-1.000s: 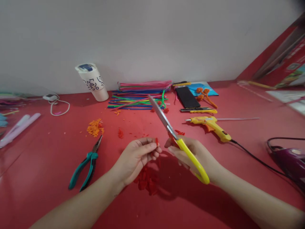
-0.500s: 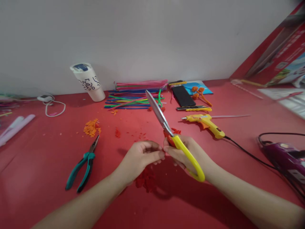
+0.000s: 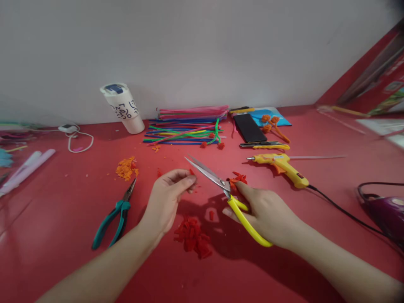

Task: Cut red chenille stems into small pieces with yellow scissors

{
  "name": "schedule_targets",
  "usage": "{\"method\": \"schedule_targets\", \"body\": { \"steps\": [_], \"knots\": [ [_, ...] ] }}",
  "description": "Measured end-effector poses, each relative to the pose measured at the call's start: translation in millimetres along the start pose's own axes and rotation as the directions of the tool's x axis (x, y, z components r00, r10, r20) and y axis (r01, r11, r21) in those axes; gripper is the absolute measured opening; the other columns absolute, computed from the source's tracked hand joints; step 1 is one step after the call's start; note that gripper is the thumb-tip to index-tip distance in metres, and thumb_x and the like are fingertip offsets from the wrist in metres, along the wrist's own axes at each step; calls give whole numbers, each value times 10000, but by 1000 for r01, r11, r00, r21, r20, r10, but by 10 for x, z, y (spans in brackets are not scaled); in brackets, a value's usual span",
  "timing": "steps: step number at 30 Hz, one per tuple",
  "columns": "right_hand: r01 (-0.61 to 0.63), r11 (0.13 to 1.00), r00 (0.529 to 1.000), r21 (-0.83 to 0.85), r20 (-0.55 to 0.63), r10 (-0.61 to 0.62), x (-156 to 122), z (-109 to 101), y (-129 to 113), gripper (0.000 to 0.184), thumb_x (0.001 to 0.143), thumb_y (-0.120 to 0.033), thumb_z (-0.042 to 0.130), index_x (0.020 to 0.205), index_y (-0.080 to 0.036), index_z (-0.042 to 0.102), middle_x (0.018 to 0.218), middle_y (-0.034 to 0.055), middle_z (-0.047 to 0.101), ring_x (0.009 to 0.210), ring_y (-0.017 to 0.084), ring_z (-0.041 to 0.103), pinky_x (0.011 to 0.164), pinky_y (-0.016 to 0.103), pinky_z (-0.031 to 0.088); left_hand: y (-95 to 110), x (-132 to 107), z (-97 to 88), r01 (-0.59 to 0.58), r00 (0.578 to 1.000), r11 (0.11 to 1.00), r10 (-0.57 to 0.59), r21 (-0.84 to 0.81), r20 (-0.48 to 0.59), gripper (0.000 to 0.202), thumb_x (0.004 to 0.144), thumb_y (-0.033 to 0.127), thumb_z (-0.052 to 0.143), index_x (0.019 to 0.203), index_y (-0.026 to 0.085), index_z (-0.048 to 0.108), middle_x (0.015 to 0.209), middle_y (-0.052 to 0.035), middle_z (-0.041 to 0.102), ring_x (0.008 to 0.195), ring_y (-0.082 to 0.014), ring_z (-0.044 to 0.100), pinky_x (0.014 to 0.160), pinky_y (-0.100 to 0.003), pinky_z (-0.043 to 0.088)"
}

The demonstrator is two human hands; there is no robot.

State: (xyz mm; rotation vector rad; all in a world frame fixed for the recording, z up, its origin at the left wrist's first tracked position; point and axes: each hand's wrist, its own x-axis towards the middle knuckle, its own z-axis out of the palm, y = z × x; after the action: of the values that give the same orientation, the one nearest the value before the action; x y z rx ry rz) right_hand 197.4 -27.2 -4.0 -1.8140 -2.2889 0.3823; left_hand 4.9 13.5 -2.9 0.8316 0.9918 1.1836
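Observation:
Scissors with yellow handles (image 3: 211, 176) are in my right hand (image 3: 268, 212), whose fingers go through the loops; the blades are slightly parted and point up and left. My left hand (image 3: 172, 191) pinches a small red piece (image 3: 192, 171), perhaps felt or fuzzy stem, just left of the blade tips. Below, between my hands, lies a pile of red cut pieces (image 3: 193, 236), with a single red piece (image 3: 211, 215) above it. More red pieces (image 3: 238, 179) show behind the scissors' pivot, close to my right fingers.
Teal-handled pliers (image 3: 116, 214) and orange scraps (image 3: 126, 167) lie left. Behind are a white tumbler (image 3: 128, 111), coloured pipe cleaners (image 3: 186, 126) and a phone (image 3: 250, 128). A yellow glue gun (image 3: 280, 164) with its cord lies right, near a purple device (image 3: 386, 214).
My hands have moved apart. The scissors have opened and tipped further left, and my left hand has drawn left with a red piece. The view has shifted slightly.

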Motion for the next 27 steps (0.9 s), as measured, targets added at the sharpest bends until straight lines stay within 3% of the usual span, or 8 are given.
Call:
{"method": "schedule_targets", "body": {
  "steps": [4,9,12,18,27],
  "knots": [
    [68,981,998,-183,-5,-70,1,77,52,309,802,-485,339,768,-191,428,531,21,555,440,167,509,430,246,175,49,13,-10,-43,999,999,43,7,-9,61,622,165,654,673,138,634,615,3,620,550,-63,522,563,-185,403],
    [127,954,989,-272,-35,-141,-6,119,76,324,820,-481,303,746,-188,420,512,21,553,432,172,515,436,251,160,59,20,-12,-59,998,998,59,1,-3,10,655,147,625,657,138,627,582,22,586,541,-48,504,554,-166,393],
    [126,950,988,-287,-48,-146,-7,116,80,350,821,-498,287,751,-187,431,501,24,551,421,176,511,431,251,153,47,18,-21,-55,998,998,55,12,-10,29,652,160,631,672,140,626,591,21,587,541,-51,506,554,-170,398],
    [14,968,998,-250,-48,-27,9,89,98,373,829,-506,253,732,-194,434,499,29,554,403,163,492,417,247,147,35,6,-25,-51,998,997,52,57,-29,73,632,195,652,676,149,616,629,3,621,560,-68,521,575,-195,412],
    [129,959,990,-251,-20,-138,-16,141,46,365,823,-512,289,775,-181,436,500,15,551,412,166,501,426,252,136,23,7,-22,-73,997,997,73,-28,11,18,655,150,628,638,148,622,590,23,575,557,-61,503,579,-184,397]
  ]
}}
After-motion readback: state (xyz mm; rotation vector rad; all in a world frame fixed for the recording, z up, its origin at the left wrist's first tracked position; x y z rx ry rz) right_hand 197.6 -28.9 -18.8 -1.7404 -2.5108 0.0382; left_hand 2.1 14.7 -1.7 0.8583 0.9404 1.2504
